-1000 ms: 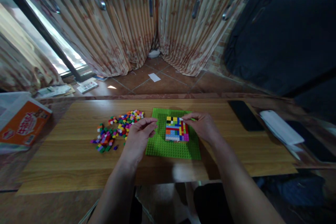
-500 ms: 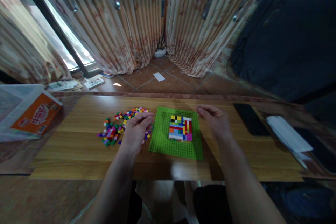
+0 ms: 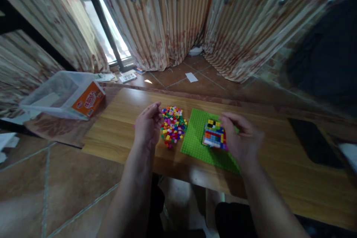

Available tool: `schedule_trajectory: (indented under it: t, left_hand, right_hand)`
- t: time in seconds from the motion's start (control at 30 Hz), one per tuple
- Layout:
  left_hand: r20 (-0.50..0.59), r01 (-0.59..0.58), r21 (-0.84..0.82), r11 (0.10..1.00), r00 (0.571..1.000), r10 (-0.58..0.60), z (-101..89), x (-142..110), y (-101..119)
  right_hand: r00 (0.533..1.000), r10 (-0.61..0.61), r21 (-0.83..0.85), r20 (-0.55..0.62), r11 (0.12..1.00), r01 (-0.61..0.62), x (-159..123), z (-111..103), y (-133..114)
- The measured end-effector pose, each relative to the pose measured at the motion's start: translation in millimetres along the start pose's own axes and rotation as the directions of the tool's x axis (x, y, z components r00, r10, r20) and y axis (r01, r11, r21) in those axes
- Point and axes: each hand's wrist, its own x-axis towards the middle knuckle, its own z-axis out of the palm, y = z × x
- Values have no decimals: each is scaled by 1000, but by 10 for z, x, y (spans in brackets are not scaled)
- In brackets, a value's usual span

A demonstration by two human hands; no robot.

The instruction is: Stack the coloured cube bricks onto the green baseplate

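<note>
Where the right hand [image 3: 244, 137] hides bricks [image 3: 213, 136], I cannot tell its grip, nor the left hand's [image 3: 149, 124].

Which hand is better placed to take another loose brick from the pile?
Probably the left hand: it is right beside the brick pile. The right hand is farther off, at the right side of the built block on the green baseplate.

Striped cloth curtains [image 3: 156, 26] hang behind a glossy wood-grain table [image 3: 124, 113].
</note>
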Motion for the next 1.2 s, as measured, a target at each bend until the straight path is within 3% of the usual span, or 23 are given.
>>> schedule_trajectory:
  t: [0.07,0.2,0.3,0.47,0.63,0.83,1.2]
  left_hand:
    - [-14,58,-55,997,998,-59,-3,-13,42]
    - [17,118,-108,987,993,-117,-13,-41,90]
    - [23,117,-139,983,993,-115,-38,-37,111]
    - [22,116,-152,982,993,-114,-80,-14,128]
    - [35,107,-129,986,994,-103,-90,-20,125]
    - [48,127,-107,986,991,-123,-97,-31,139]
    - [68,96,-77,992,994,-91,-154,-16,126]
  right_hand:
    - [981,-105,3,163,994,106,-110,88,-155]
    - [852,-240,60,465,969,241,-318,288,-349]
    - [765,-201,-2,613,967,255,-434,435,-336]
    - [681,-127,-77,721,962,261,-511,569,-268]
    - [690,-133,-80,712,960,267,-539,680,-305]
    - [673,-62,-198,737,932,302,-544,825,-343]
    - [707,-80,-205,703,929,309,-494,848,-225]
